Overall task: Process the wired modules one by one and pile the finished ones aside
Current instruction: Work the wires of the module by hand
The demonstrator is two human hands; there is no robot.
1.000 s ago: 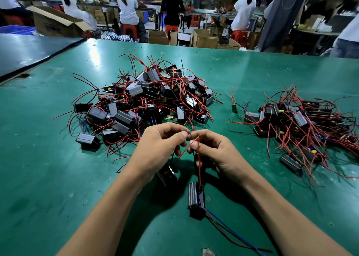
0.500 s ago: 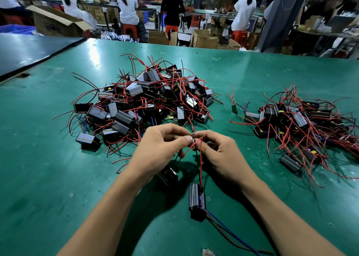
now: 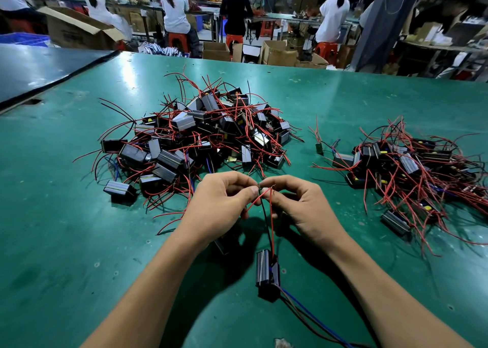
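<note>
1. Your left hand and right hand meet fingertip to fingertip above the green counter, just in front of the big heap of black ribbed modules with red and black wires.
2. Your left hand is pinched shut on the ends of the thin red and black lead wires; thumb and forefinger press together on them.
3. Your right hand pinches the same wire ends from the other side, its remaining fingers curled loosely under.
4. Those leads run down from your fingertips to the small black ribbed module with a grey finned side, which sits nearer you than the heap, between your forearms. I cannot tell whether it hangs or rests on the counter.
5. A blue wire and dark wires trail from that module's lower end toward you.
6. Another dark module lies partly hidden beneath your left wrist.
7. To the right of the heap, well apart from it, lies the smaller, flatter pile of black modules with tangled red wires.
8. Between heap and pile sits a small green circuit board with red leads.
</note>
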